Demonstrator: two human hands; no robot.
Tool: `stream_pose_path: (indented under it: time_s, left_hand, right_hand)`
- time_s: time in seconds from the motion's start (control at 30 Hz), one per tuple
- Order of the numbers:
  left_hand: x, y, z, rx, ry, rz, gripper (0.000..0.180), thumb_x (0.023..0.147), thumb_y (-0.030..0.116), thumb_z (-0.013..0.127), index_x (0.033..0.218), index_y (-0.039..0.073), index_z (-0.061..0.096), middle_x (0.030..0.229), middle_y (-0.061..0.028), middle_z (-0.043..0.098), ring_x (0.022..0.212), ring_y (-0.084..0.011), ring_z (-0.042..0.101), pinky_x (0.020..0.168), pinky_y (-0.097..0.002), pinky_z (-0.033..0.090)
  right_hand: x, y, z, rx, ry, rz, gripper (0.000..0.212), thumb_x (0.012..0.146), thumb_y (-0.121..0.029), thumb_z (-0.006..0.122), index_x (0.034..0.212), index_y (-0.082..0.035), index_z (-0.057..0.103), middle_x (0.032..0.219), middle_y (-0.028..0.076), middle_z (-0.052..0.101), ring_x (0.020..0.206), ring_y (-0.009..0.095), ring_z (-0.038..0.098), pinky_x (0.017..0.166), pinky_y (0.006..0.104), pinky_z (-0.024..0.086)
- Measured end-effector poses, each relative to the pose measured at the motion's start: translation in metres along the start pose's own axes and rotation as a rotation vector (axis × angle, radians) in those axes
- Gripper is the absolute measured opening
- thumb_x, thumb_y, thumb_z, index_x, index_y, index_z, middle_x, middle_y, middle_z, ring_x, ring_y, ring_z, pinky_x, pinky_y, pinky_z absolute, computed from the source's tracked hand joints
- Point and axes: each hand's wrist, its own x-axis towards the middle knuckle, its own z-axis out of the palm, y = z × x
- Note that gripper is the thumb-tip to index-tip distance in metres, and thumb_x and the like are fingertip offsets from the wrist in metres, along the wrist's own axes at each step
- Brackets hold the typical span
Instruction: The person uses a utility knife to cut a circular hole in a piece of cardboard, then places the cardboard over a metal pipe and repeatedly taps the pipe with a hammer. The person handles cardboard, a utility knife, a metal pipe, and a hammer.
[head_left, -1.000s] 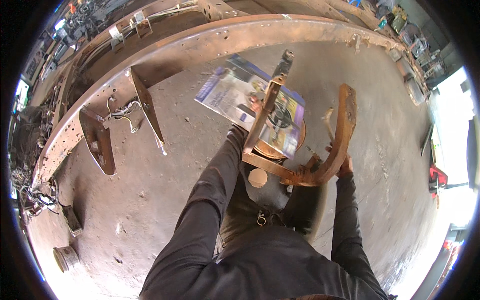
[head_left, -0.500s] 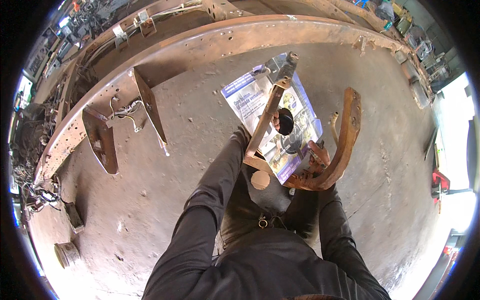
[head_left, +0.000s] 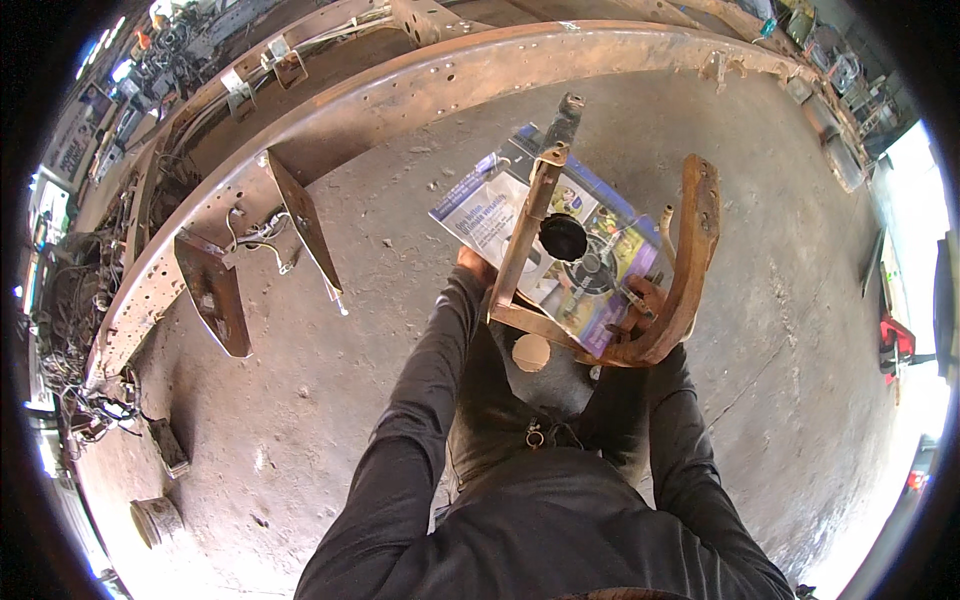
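A printed cardboard sheet with a dark round hole lies tilted across a rusty metal frame, between its straight upright bar and its thick curved arm. At the sheet's left edge is my left hand, closed on that edge, with its fingers mostly hidden beneath. My right hand is closed at the sheet's lower right corner, inside the curved arm. Between its fingers is a slim, pale pen-like tool, too small to name surely. Below the frame shows a round cardboard disc.
A long rusty vehicle chassis rail arcs across the far side. Two rusty brackets with loose wires jut from it at left. A short metal cylinder stands on the concrete floor at lower left. Something red is at far right.
My left hand has drawn back from behind the hole, where its fingers showed, to the sheet's left edge. The sheet has turned slightly clockwise. My right hand stays near the lower right corner.
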Motion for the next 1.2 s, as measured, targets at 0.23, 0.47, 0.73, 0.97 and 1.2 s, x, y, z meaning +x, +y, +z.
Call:
stream_pose_path:
  time_s: [0.23, 0.47, 0.73, 0.97, 1.2]
  left_hand:
    - [-0.099, 0.018, 0.006, 0.013, 0.476, 0.503, 0.015, 0.102, 0.009, 0.058, 0.113, 0.002, 0.065, 0.101, -0.0088, 0.073, 0.08, -0.0204, 0.07, 0.068, -0.0342, 0.055]
    - [-0.243, 0.011, 0.112, 0.737, -0.055, 1.046, 0.02, 0.095, 0.002, 0.072, 0.114, 0.007, 0.072, 0.111, -0.0093, 0.073, 0.1, -0.0186, 0.071, 0.089, -0.033, 0.057]
    - [-0.119, -0.036, 0.175, 1.55, 0.128, 0.814, 0.096, 0.087, 0.037, 0.083, 0.161, 0.002, 0.033, 0.169, -0.0238, 0.027, 0.157, -0.0447, 0.025, 0.127, -0.0569, 0.022]
    - [-0.079, -0.047, 0.166, 1.682, 0.151, 0.553, 0.116, 0.08, 0.06, 0.082, 0.166, 0.004, 0.028, 0.175, -0.0217, 0.016, 0.162, -0.0443, 0.009, 0.129, -0.0619, 0.011]
    - [-0.064, -0.028, 0.182, 1.865, 0.044, 0.436, 0.118, 0.078, 0.064, 0.081, 0.165, 0.002, 0.031, 0.176, -0.0197, 0.013, 0.163, -0.0414, 0.006, 0.131, -0.0596, 0.007]
  right_hand:
    - [0.01, -0.004, -0.011, 0.003, -0.002, -0.022, 0.038, 0.101, -0.016, 0.068, 0.134, 0.0, 0.058, 0.116, 0.013, 0.071, 0.094, 0.02, 0.071, 0.075, 0.0338, 0.058]
    - [0.005, 0.003, -0.015, 0.011, 0.024, -0.027, 0.038, 0.101, -0.015, 0.069, 0.133, 0.0, 0.058, 0.116, 0.013, 0.071, 0.094, 0.021, 0.07, 0.077, 0.0347, 0.058]
    - [0.006, 0.009, -0.003, 0.046, 0.012, -0.038, 0.038, 0.1, -0.014, 0.071, 0.133, 0.001, 0.059, 0.116, 0.013, 0.071, 0.095, 0.021, 0.07, 0.078, 0.0357, 0.058]
    - [0.011, 0.015, -0.016, 0.08, -0.026, -0.006, 0.038, 0.099, -0.013, 0.072, 0.132, 0.001, 0.059, 0.116, 0.012, 0.07, 0.096, 0.021, 0.07, 0.08, 0.0366, 0.059]
    - [0.018, 0.018, -0.032, 0.162, -0.149, 0.094, 0.038, 0.099, -0.013, 0.073, 0.132, 0.001, 0.06, 0.116, 0.012, 0.07, 0.097, 0.021, 0.07, 0.081, 0.0375, 0.059]
